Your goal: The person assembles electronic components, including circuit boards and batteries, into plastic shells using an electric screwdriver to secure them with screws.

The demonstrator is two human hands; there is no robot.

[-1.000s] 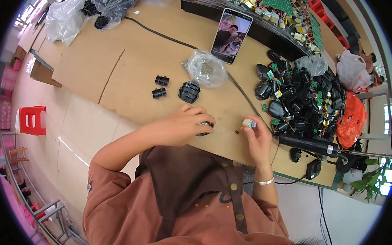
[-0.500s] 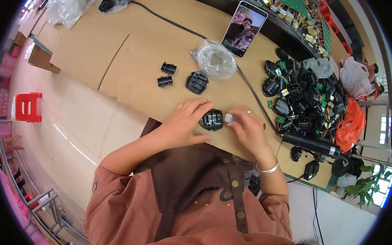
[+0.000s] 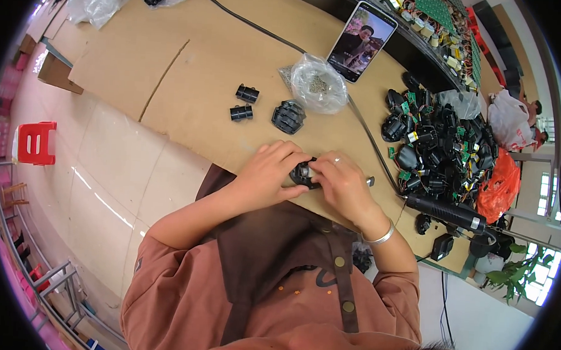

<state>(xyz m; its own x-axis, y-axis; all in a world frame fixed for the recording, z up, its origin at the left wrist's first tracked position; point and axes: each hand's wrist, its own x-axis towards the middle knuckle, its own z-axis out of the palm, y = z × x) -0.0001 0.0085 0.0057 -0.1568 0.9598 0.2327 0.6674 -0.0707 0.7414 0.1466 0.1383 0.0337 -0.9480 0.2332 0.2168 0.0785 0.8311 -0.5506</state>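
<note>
Close to the table's near edge, a black ribbed plastic housing (image 3: 300, 175) lies between my two hands. My left hand (image 3: 266, 175) closes round its left side, thumb at the near edge and fingers at the far edge. The fingers of my right hand (image 3: 344, 185) are pinched together over the housing's right part, pressing a small pale, clear-looking round piece (image 3: 312, 171) onto it; most of that piece is covered by the fingers. Farther away lie a second black ribbed housing (image 3: 288, 116) and two short black cylindrical parts (image 3: 247, 94).
A clear bag of small metal pieces (image 3: 320, 86) sits beyond the housings, by a propped-up phone (image 3: 362, 42). On the right are a heap of wired black parts (image 3: 429, 144), a black corded handheld tool (image 3: 445, 211) and a red bag (image 3: 499, 187). Cardboard (image 3: 202, 96) covers the table.
My right hand has moved left, bringing the small round piece from beside the housing onto it. My left fingers have closed in on the housing. The whole view has shifted slightly.
</note>
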